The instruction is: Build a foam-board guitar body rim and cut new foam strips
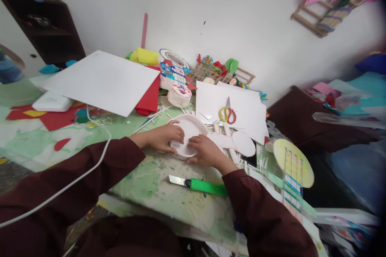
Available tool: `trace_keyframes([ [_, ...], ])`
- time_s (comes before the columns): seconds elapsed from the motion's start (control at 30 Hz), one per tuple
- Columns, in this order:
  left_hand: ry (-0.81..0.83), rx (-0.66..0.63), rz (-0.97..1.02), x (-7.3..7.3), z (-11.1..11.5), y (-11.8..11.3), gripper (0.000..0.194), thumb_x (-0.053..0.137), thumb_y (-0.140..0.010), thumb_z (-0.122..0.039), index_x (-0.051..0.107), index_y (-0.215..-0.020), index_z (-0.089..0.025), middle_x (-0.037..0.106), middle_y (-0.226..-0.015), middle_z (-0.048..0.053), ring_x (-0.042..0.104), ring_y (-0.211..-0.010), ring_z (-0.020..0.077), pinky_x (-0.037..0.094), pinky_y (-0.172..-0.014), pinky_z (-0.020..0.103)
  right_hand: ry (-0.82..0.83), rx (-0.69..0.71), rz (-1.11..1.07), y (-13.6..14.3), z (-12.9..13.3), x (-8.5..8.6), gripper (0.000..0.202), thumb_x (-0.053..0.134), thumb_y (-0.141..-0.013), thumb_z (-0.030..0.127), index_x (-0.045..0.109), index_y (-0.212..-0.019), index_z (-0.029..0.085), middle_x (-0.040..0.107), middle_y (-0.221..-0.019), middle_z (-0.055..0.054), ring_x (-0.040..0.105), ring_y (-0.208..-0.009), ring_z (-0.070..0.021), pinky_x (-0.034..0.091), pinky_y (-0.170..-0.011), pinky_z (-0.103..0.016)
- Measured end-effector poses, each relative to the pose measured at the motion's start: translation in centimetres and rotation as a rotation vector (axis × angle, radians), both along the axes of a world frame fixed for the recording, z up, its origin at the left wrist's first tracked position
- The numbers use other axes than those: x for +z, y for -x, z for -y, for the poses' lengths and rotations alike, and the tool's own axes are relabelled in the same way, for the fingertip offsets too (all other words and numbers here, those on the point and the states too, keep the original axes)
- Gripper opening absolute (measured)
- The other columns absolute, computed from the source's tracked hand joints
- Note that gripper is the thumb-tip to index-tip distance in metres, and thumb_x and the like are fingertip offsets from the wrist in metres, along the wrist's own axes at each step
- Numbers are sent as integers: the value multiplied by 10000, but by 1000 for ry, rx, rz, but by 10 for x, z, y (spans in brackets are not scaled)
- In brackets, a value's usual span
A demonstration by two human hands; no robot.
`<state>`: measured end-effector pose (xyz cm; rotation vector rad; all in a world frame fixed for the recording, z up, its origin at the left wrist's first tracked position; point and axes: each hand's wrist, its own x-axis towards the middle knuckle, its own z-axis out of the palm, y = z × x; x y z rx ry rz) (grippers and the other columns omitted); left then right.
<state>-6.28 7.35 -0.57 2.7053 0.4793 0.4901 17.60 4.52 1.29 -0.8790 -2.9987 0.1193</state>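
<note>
A round, shallow white bowl [193,124] rests on the green-and-white table in front of me. My left hand [165,136] grips its left side, with the fingers over the rim and the thumb low on the near edge. On the near right side, my right hand [208,150] is closed on the rim with fingertips inside. A green utility knife [208,186], blade out and pointing left, lies just below the right hand. Beside the bowl on the right are white paddle-shaped cutouts [244,143]. What the fingers cover on the rim is hidden.
Scissors [227,115] with yellow and red handles lie on white sheets [250,106]. A large white board [102,80] stands out at left, near red paper [149,96]. Behind the bowl is a decorated paper guitar [177,82]. A white cable [99,162] crosses my left sleeve.
</note>
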Motion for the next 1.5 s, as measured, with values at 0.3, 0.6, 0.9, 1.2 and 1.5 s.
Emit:
trace_keyframes([
  [0.3, -58, -78, -13, -4, 0, -2, 205, 664, -748, -311, 678, -941, -247, 693, -977, 45, 626, -939, 206, 150, -1106, 472, -35, 55, 18, 1, -1, -3, 455, 465, -853, 566, 631, -948, 154, 587, -857, -89, 498, -863, -218, 320, -788, -336],
  [0.6, -77, -76, 69, -7, -5, 4, 301, 636, -786, -405, 652, -1030, -230, 652, -1091, 85, 564, -1077, 237, 175, -1113, 485, -34, 23, -15, -2, 3, -3, 492, 498, -825, 595, 626, -1022, 163, 604, -943, -105, 513, -971, -244, 311, -874, -378],
  [0.9, 128, 859, 378, -36, -40, 3, 421, 362, -900, -337, 564, -1173, -87, 599, -1175, 145, 528, -1121, 242, 398, -992, 402, -47, -239, -24, 43, 14, 16, 569, 408, -844, 651, 625, -901, 128, 635, -891, -118, 548, -931, -237, 380, -831, -335],
  [1.2, 216, 703, 287, -37, -35, 4, 474, 323, -903, -351, 543, -1271, -147, 539, -1336, 83, 495, -1221, 201, 342, -1063, 342, 7, -519, 140, 97, 16, -6, 291, 329, -947, 323, 547, -988, 135, 672, -887, -127, 646, -795, -238, 439, -666, -323],
  [1.5, 152, 719, 208, -35, -31, -1, 480, 309, -911, -332, 530, -1289, -137, 557, -1317, 82, 520, -1193, 216, 369, -1034, 341, -21, -626, 101, 100, 15, -12, 280, 297, -940, 237, 555, -958, 130, 669, -885, -127, 655, -804, -240, 461, -674, -318],
])
